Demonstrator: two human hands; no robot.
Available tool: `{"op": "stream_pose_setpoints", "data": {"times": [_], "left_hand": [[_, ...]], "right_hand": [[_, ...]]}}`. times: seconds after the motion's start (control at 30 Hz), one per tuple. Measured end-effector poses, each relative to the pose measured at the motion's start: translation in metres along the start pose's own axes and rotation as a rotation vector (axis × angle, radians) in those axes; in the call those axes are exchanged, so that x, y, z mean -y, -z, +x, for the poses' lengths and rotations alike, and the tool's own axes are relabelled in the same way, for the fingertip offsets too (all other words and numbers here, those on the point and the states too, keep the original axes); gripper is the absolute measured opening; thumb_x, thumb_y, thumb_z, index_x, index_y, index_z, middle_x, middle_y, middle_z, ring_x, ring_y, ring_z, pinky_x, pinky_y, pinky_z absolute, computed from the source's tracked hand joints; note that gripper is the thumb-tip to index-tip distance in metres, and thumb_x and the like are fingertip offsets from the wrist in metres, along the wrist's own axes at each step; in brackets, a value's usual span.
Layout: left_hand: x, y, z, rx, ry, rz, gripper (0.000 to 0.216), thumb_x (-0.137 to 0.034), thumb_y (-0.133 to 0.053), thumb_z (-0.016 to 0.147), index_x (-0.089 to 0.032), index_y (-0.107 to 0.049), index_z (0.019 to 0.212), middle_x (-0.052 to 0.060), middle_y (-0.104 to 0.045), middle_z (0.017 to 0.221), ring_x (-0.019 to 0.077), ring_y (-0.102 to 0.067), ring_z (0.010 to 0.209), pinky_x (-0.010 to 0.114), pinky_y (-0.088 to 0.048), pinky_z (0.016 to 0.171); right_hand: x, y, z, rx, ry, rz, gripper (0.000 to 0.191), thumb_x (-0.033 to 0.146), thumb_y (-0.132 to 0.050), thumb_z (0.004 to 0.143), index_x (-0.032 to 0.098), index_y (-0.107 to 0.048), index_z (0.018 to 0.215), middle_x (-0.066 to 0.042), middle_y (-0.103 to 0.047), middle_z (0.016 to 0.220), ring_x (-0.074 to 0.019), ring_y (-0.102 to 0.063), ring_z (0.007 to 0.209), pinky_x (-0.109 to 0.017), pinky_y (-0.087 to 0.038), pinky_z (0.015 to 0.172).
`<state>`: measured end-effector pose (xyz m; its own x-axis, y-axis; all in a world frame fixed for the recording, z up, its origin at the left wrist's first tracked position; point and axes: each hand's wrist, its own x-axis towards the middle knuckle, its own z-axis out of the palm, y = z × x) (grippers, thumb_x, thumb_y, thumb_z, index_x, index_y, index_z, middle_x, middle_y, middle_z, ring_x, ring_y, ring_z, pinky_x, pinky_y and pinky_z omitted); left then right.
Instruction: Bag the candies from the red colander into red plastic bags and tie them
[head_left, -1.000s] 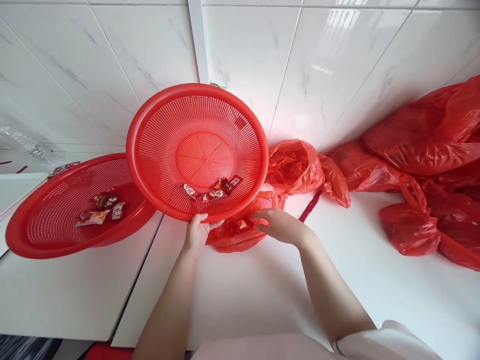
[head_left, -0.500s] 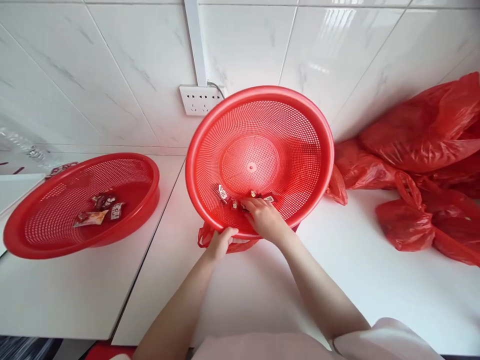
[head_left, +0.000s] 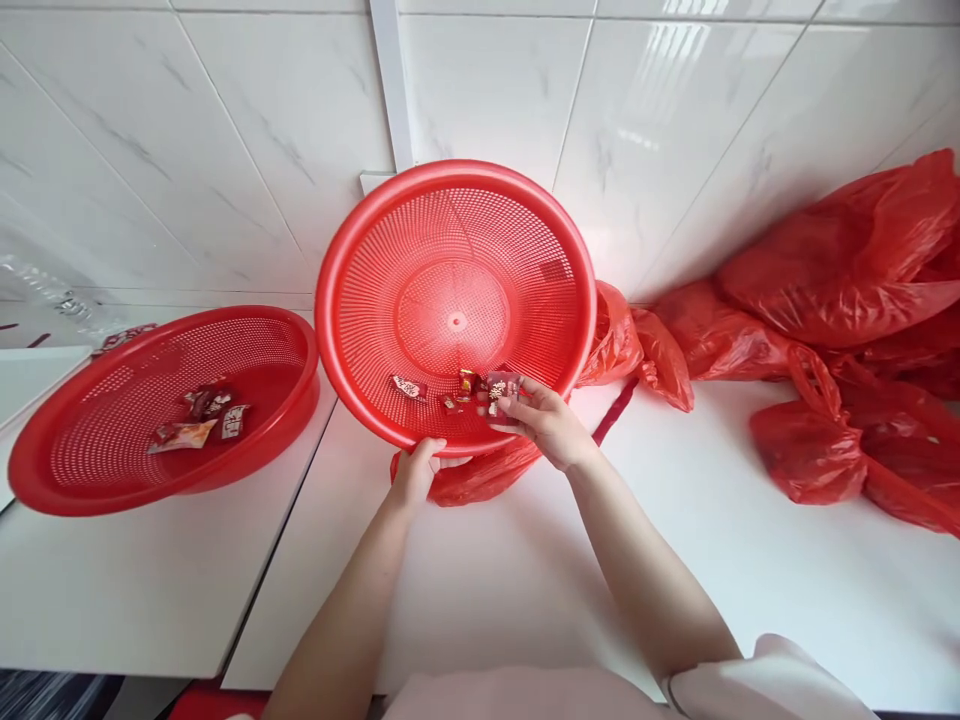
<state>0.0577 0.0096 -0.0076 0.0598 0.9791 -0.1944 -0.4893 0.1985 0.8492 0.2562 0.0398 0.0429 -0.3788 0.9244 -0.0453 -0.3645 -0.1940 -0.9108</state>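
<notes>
A round red plastic basket (head_left: 456, 250) is tilted toward me, its inside facing the camera. My left hand (head_left: 418, 470) is closed on its near rim, thumb over the edge and fingers underneath. Between the thumb and fingers of my right hand (head_left: 551, 420) is a dark red candy packet (head_left: 501, 392) with pale lettering, held over the lower right inside of the basket. Low in the same basket lie a white-and-red packet (head_left: 409, 388), a red-and-gold candy (head_left: 468, 382) and a few small pieces. Under the basket a red plastic bag (head_left: 487, 475) rests on the table.
A second red basket (head_left: 289, 440) with several wrapped snacks (head_left: 196, 432) stands at the left, close to the held basket. Several filled red plastic bags (head_left: 810, 450) lie on the white table (head_left: 675, 520) at the right. A tiled wall (head_left: 495, 80) closes off the back.
The basket has shifted left, now hiding most of the wall socket. My right hand has lifted slightly from the basket's bottom with a dark red packet. My left hand has moved left with the rim.
</notes>
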Motion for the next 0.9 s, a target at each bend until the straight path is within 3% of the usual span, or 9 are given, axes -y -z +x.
{"op": "stream_pose_setpoints", "data": {"times": [0.2, 0.47, 0.67, 0.8, 0.9], "left_hand": [[-0.014, 0.01, 0.006, -0.09, -0.123, -0.066, 0.035, -0.016, -0.063, 0.068, -0.017, -0.064, 0.103, 0.006, -0.07, 0.103, 0.0292, -0.066, 0.101, 0.048, -0.058, 0.081], [-0.017, 0.015, 0.009, -0.108, -0.136, -0.097, 0.018, -0.019, -0.064, 0.069, -0.015, -0.065, 0.087, 0.006, -0.07, 0.096, 0.0273, -0.065, 0.099, 0.047, -0.057, 0.083], [-0.017, 0.015, 0.009, -0.115, -0.145, -0.09, 0.018, -0.019, -0.064, 0.069, -0.014, -0.066, 0.087, 0.006, -0.07, 0.097, 0.0259, -0.065, 0.098, 0.046, -0.057, 0.082], [-0.017, 0.014, 0.008, -0.131, -0.145, -0.087, 0.024, -0.018, -0.065, 0.068, -0.014, -0.066, 0.091, 0.006, -0.07, 0.097, 0.0247, -0.065, 0.096, 0.044, -0.058, 0.08], [-0.015, 0.013, 0.009, -0.134, -0.164, -0.102, 0.022, -0.018, -0.065, 0.069, -0.016, -0.066, 0.091, 0.004, -0.07, 0.095, 0.0235, -0.064, 0.098, 0.044, -0.057, 0.082]], "right_hand": [[0.001, 0.002, -0.002, -0.013, 0.035, -0.035, 0.043, 0.031, -0.073, 0.078, 0.021, -0.058, 0.117, -0.003, -0.07, 0.096, -0.0187, -0.068, 0.094, -0.041, -0.054, 0.095], [0.011, 0.003, -0.006, -0.053, 0.024, -0.201, 0.046, 0.035, -0.071, 0.078, 0.021, -0.054, 0.118, -0.006, -0.069, 0.103, -0.0191, -0.068, 0.092, -0.037, -0.058, 0.082], [0.018, 0.008, -0.014, 0.016, -0.028, -0.661, 0.024, 0.04, -0.061, 0.084, 0.021, -0.058, 0.098, -0.003, -0.068, 0.089, -0.0167, -0.065, 0.076, -0.028, -0.054, 0.058], [0.019, 0.011, -0.017, -0.009, 0.078, -0.956, 0.011, 0.031, -0.06, 0.084, 0.022, -0.06, 0.089, 0.0, -0.07, 0.086, -0.0143, -0.063, 0.073, -0.028, -0.051, 0.065], [0.013, 0.015, -0.015, 0.004, 0.074, -1.074, 0.008, 0.03, -0.059, 0.085, 0.022, -0.059, 0.084, 0.001, -0.07, 0.079, -0.0141, -0.063, 0.068, -0.027, -0.047, 0.061]]}}
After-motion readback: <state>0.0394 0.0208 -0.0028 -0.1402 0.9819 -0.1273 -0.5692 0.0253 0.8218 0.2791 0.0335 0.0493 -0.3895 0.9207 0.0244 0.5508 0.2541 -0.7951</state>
